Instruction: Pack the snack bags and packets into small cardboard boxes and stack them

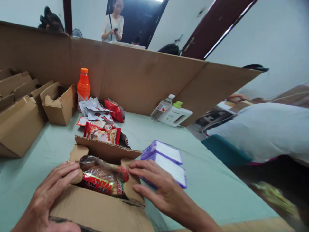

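Note:
An opened cardboard box (101, 206) sits in front of me with its long front flap folded toward me. Inside lies a snack pack (103, 180) in clear and red-gold wrapping with printed characters. On the box's left side, my left hand (48, 193) has its fingers over the small side flap and its thumb low by the front flap, gripping the cardboard. My right hand (161, 187) rests its outstretched, parted fingers on the right side flap (135, 185). Just beyond that hand are purple-and-white tissue packs (169, 161), partly hidden by it.
Several cardboard boxes (21, 122) stand at left. Behind my box are an orange bottle (83, 85), white sachets (96, 111) and red snack bags (102, 132). A clear bottle (164, 108) and white jug (175, 115) lean by the cardboard partition (145, 74). Other people are beyond it.

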`<action>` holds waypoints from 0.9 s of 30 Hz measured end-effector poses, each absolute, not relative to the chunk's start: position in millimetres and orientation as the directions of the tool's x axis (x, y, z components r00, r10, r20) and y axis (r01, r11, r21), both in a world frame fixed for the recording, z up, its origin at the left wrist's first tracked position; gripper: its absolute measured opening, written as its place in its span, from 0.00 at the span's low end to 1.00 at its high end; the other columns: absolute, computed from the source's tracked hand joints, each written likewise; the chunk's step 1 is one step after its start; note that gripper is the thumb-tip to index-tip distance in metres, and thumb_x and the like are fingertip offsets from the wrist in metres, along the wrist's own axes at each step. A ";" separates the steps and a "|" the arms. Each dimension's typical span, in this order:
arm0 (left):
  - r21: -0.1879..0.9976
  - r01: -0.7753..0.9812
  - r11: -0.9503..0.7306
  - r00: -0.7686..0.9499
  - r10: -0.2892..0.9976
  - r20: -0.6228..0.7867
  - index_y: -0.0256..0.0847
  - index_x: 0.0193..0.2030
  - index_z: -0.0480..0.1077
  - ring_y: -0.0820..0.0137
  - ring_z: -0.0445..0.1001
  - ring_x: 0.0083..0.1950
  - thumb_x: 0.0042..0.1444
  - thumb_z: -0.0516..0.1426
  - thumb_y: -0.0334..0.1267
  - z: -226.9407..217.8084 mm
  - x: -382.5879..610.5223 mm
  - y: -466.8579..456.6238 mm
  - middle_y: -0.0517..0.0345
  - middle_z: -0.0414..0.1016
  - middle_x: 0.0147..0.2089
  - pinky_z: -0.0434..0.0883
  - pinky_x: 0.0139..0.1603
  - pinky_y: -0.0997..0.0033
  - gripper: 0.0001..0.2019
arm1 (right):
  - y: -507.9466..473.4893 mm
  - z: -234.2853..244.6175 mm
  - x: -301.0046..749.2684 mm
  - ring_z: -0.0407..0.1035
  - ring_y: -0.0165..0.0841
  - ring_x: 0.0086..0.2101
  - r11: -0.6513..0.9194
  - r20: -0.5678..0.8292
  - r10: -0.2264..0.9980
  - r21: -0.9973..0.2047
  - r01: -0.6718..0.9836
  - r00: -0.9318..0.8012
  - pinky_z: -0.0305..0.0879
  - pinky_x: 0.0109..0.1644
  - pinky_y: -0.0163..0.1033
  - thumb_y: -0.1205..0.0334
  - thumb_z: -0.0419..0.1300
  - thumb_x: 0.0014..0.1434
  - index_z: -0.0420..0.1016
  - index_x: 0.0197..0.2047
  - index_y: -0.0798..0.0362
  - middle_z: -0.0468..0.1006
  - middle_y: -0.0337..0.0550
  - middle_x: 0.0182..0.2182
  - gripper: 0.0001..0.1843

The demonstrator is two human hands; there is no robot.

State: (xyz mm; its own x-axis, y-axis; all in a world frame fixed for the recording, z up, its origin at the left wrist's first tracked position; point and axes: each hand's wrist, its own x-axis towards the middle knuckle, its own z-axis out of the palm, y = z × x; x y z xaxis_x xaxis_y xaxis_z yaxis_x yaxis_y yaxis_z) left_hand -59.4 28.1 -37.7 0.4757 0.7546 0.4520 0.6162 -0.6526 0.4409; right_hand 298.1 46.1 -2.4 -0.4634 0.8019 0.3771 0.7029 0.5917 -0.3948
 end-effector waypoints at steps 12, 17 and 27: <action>0.484 0.720 -0.497 0.198 0.816 0.544 0.52 0.65 0.66 0.65 0.83 0.50 0.67 0.58 0.48 -15.1 -31.9 39.0 0.58 0.82 0.54 0.80 0.54 0.67 0.20 | 47.9 3.8 291.6 0.79 0.38 0.46 0.664 0.402 0.742 -0.334 0.669 -0.536 0.79 0.47 0.44 0.68 0.52 0.70 0.79 0.50 0.50 0.85 0.46 0.47 0.14; 0.394 0.785 -0.478 0.169 0.777 0.606 0.46 0.70 0.60 0.60 0.75 0.61 0.69 0.56 0.43 -22.4 -17.2 46.0 0.47 0.72 0.61 0.77 0.60 0.58 0.25 | 52.8 19.7 298.7 0.73 0.41 0.58 0.545 0.621 0.733 -0.294 0.785 -0.277 0.73 0.60 0.49 0.59 0.55 0.72 0.70 0.63 0.48 0.78 0.50 0.59 0.18; 0.331 0.704 -0.628 0.379 0.727 0.572 0.45 0.59 0.67 0.60 0.64 0.70 0.69 0.51 0.31 -32.7 -20.1 54.4 0.51 0.72 0.62 0.70 0.66 0.53 0.14 | 40.5 -13.6 281.3 0.67 0.48 0.63 0.798 0.387 0.574 -0.066 0.599 -0.722 0.67 0.62 0.57 0.44 0.57 0.69 0.64 0.69 0.59 0.73 0.59 0.64 0.35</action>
State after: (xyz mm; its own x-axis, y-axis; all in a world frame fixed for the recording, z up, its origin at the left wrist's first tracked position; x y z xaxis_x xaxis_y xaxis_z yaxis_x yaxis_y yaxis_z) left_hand -20.1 54.4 -32.7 0.3794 0.7272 0.5720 0.7041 -0.6280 0.3313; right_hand 281.3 40.5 -13.6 -0.7219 0.5736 0.3871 0.5989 0.7981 -0.0657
